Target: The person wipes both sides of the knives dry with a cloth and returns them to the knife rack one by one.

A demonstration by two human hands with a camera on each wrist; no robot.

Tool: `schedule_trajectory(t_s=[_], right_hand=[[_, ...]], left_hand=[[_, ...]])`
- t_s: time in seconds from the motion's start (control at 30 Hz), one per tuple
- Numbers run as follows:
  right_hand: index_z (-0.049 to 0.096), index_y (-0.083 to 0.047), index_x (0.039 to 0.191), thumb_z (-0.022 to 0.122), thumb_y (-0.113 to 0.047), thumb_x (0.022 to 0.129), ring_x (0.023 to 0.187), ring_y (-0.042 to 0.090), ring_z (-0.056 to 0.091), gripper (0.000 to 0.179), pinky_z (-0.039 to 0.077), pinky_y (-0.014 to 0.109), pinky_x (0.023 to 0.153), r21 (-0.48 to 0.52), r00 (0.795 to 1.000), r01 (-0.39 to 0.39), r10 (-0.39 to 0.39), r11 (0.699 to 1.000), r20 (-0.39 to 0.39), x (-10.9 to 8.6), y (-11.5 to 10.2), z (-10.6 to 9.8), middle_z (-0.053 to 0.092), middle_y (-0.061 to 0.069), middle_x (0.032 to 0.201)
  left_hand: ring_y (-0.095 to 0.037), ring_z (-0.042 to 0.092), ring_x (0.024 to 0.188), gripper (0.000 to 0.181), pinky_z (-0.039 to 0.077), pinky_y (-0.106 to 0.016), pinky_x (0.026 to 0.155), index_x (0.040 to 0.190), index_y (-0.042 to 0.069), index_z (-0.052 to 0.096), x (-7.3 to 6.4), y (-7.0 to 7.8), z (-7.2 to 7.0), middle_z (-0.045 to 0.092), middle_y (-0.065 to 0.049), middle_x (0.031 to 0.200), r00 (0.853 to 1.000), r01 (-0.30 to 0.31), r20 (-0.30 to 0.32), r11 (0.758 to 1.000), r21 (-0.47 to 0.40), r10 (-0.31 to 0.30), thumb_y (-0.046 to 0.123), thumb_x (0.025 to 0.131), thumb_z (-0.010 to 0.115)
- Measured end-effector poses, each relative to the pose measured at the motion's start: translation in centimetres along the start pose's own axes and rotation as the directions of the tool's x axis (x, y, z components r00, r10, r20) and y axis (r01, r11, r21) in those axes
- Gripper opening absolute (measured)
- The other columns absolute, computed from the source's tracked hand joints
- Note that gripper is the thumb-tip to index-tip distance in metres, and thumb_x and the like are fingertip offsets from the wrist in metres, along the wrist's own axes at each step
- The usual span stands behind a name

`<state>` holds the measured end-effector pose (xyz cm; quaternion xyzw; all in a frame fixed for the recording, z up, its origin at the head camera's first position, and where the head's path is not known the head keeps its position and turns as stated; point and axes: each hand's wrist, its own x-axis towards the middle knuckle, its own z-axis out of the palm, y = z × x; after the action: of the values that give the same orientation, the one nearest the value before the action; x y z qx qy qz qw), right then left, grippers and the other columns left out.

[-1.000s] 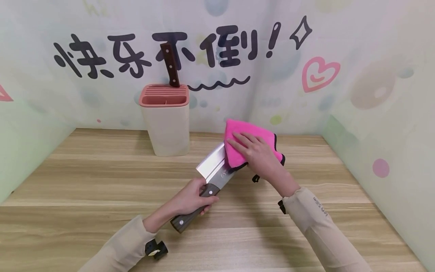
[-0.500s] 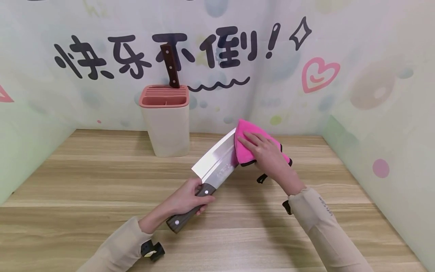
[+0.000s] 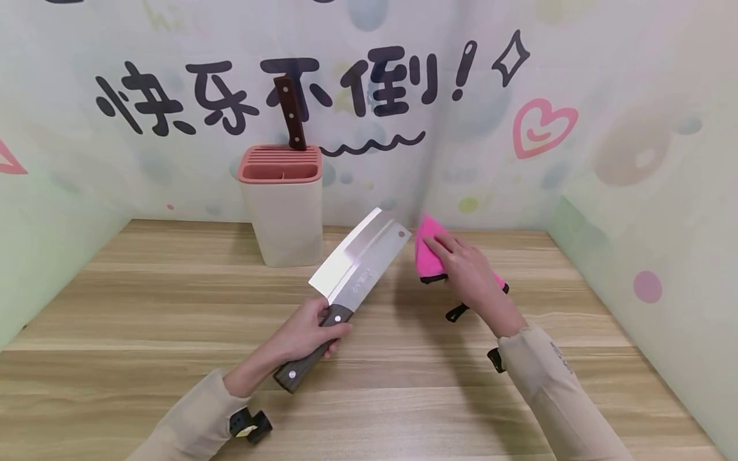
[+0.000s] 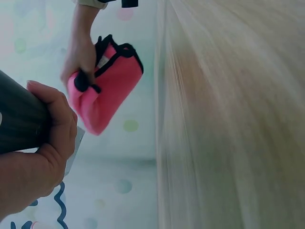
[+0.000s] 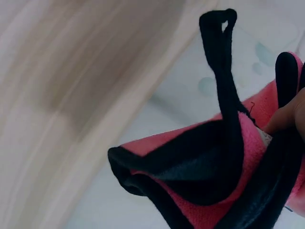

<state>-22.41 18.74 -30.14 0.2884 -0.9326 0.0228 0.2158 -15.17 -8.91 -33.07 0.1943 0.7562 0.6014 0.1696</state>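
Note:
My left hand (image 3: 302, 330) grips the dark wooden handle of a cleaver (image 3: 360, 259). Its broad shiny blade points up and to the right, above the table, with a small hole near the far corner. In the left wrist view, fingers (image 4: 57, 112) wrap round that handle, and only a sliver of blade shows past them. Just right of the blade tip, my right hand (image 3: 469, 272) holds a folded pink cloth (image 3: 429, 256) with black edging, apart from the blade. The right wrist view shows the cloth's folds and a black hanging loop (image 5: 217, 52) close up.
A white knife block (image 3: 282, 224) with a pink slotted top stands at the back left. One brown-handled knife (image 3: 290, 112) is upright in it. The wood-grain table (image 3: 173, 333) runs back to a printed wall (image 3: 473, 147); side walls stand left and right.
The pink cloth has slid along the blade to the right and come off its tip, baring the whole blade. My left hand with the cleaver has shifted slightly left.

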Motion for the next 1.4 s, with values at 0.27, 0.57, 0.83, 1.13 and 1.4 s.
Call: schedule_trajectory(t_s=[0.27, 0.57, 0.83, 1.13, 1.4], right_hand=[[0.051, -0.003, 0.122, 0.076, -0.003, 0.065, 0.099, 0.035, 0.053, 0.062, 0.049, 0.048, 0.071, -0.048, 0.987, -0.038, 0.045, 0.998, 0.157, -1.1, -0.5, 1.7, 0.054, 0.019, 0.114], [0.053, -0.001, 0.115, 0.071, 0.002, 0.065, 0.093, 0.033, 0.056, 0.053, 0.051, 0.044, 0.072, 0.004, 0.973, -0.014, 0.013, 1.0, 0.228, -2.0, -1.6, 3.6, 0.058, 0.018, 0.105], [0.057, -0.001, 0.106, 0.071, -0.001, 0.065, 0.079, 0.027, 0.057, 0.044, 0.051, 0.038, 0.067, 0.015, 0.96, 0.049, -0.051, 0.999, 0.276, -2.5, -2.1, 4.2, 0.06, 0.014, 0.094], [0.056, 0.0, 0.112, 0.069, -0.044, 0.072, 0.089, 0.029, 0.059, 0.061, 0.051, 0.039, 0.072, 0.079, 0.954, 0.091, -0.109, 0.993, 0.279, -2.9, -3.1, 3.4, 0.059, 0.017, 0.103], [0.047, 0.002, 0.123, 0.072, -0.036, 0.071, 0.102, 0.03, 0.055, 0.069, 0.047, 0.042, 0.083, 0.023, 0.962, 0.248, -0.244, 0.968, -0.123, -1.6, -5.2, 2.1, 0.054, 0.017, 0.116]], left_hand=[[-0.012, 0.049, 0.044, 0.021, 0.05, -0.041, 0.046, 0.087, -0.009, 0.045, 0.0, 0.5, -0.2, 0.053, -0.01, 0.056, 0.999, -0.01, -0.047, 1.0, 0.017, 0.011, 0.008, 0.085, 0.057], [-0.015, 0.051, 0.045, 0.019, 0.05, -0.044, 0.047, 0.086, -0.009, 0.045, 0.5, 0.7, -0.4, 0.058, -0.008, 0.064, 0.998, -0.043, -0.049, 0.999, 0.014, 0.044, 0.008, 0.087, 0.054], [-0.013, 0.051, 0.044, 0.019, 0.05, -0.038, 0.045, 0.082, -0.009, 0.049, 1.0, 1.0, -0.5, 0.056, -0.004, 0.059, 0.994, -0.037, -0.102, 0.999, 0.024, 0.039, 0.009, 0.087, 0.055], [-0.014, 0.05, 0.043, 0.023, 0.049, -0.031, 0.044, 0.079, -0.008, 0.05, 1.3, 1.1, -0.3, 0.052, -0.01, 0.057, 0.989, 0.023, -0.144, 0.999, -0.025, -0.027, 0.013, 0.088, 0.054], [-0.011, 0.05, 0.044, 0.024, 0.048, -0.029, 0.044, 0.086, -0.01, 0.049, 1.4, 1.5, 0.1, 0.056, -0.002, 0.062, 0.99, 0.038, -0.131, 0.998, -0.051, -0.044, 0.014, 0.088, 0.053]])
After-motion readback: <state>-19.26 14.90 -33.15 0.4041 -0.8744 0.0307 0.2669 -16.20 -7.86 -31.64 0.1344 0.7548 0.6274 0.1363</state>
